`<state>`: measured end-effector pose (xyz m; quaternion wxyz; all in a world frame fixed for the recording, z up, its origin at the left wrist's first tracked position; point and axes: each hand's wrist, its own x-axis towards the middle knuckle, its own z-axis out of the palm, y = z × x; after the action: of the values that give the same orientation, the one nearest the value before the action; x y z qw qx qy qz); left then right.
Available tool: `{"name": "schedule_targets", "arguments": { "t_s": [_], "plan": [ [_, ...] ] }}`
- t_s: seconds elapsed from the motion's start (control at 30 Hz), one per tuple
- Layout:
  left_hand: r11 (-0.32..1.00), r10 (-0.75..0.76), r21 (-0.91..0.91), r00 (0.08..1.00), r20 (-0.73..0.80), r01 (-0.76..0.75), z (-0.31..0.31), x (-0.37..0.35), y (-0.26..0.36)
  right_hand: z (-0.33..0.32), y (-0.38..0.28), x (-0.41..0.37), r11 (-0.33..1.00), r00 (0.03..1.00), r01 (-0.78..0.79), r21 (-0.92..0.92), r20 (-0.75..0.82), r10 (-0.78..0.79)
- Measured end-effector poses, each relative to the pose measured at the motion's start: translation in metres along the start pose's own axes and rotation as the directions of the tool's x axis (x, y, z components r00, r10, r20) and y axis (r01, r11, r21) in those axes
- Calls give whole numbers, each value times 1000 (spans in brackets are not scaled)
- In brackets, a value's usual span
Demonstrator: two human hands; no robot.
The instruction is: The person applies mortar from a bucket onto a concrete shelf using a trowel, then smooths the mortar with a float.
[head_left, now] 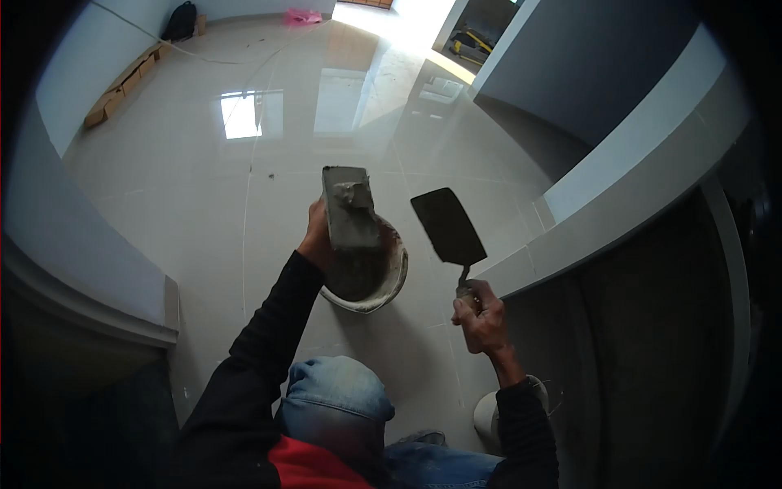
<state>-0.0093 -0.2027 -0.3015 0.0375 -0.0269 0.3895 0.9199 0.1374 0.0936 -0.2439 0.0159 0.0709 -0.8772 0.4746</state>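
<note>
in the head view there are two bare hands, one board, one trowel and two buckets; the left hand (319,238) is at the left side of the grey rectangular board (350,226), bearing it up, with its fingers out of sight behind it, so how far they close cannot be told; one lump of wet mortar (352,194) sits on the board toward its far end, and grey smears cover the face around it; the right hand (482,319) is closed round the handle of the one trowel (448,226), fingers wrapped and thumb pressed along it, the broad dark blade pointing up and away, well apart from the board; the first bucket (398,281) stands on the floor (285,155) under the near part of the board, its rim and inner wall coated with grey stuff, partly hidden by the board; the second bucket (486,420), pale, is beside the right forearm and partly covered by it; the floor is of glossy pale tiles, with reflections of bright openings; toward the far left there is one black bag (181,22) by the wall, near a row of brown pieces (126,85); one pink bag (302,16) lies farther along; some yellow and black items (471,47) are in the far opening, too small to count
</note>
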Motion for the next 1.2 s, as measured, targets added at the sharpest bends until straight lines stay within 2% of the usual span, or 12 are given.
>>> {"name": "schedule_targets", "arguments": {
  "t_s": [0.03, 0.07, 0.1, 0.17, 0.3, 0.47, 0.63, 0.77, 0.97, 1.07, 1.17, 1.2],
  "plan": [
    [997, -47, -68, 998, -47, 44, 7, 0, 3, -7, -8, 4, 972, 982, 169, -166, -59, -181],
    [993, -6, -114, 999, -48, 1, 7, 6, -2, -12, -22, 4, 916, 949, 266, -300, -83, -303],
    [986, 37, -161, 998, -41, -44, 6, 10, -7, -14, -30, 3, 917, 953, 261, -303, -71, -295],
    [982, 49, -178, 997, -57, -59, 6, 19, -10, -22, -44, 0, 738, 870, 429, -521, 17, -493],
    [972, 58, -229, 998, 10, -54, 15, 16, -10, -19, -51, -5, 652, 823, 522, -550, 125, -554],
    [983, -1, -184, 999, -35, -5, 29, -5, -4, 1, -36, 2, 662, 823, 529, -531, 134, -551],
    [997, 37, -74, 994, 104, -29, 44, -31, 12, 15, -26, 15, 688, 820, 533, -493, 97, -565],
    [997, -4, -70, 993, 118, 13, 42, -33, 17, 16, -25, 18, 652, 778, 571, -498, 76, -623],
    [992, -40, -112, 988, 151, 58, 38, -38, 16, 11, -33, 18, 698, 809, 555, -452, 99, -579],
    [997, 9, -82, 977, 212, 8, 38, -41, 19, 8, -40, 18, 722, 821, 542, -431, 89, -563],
    [993, 75, 60, 942, 326, -100, 30, -35, 15, -1, -54, 20, 772, 839, 528, -354, 75, -539],
    [859, 286, 291, 865, 413, -423, 28, -35, 14, -5, -60, 20, 773, 840, 526, -355, 76, -537]
  ]
}}
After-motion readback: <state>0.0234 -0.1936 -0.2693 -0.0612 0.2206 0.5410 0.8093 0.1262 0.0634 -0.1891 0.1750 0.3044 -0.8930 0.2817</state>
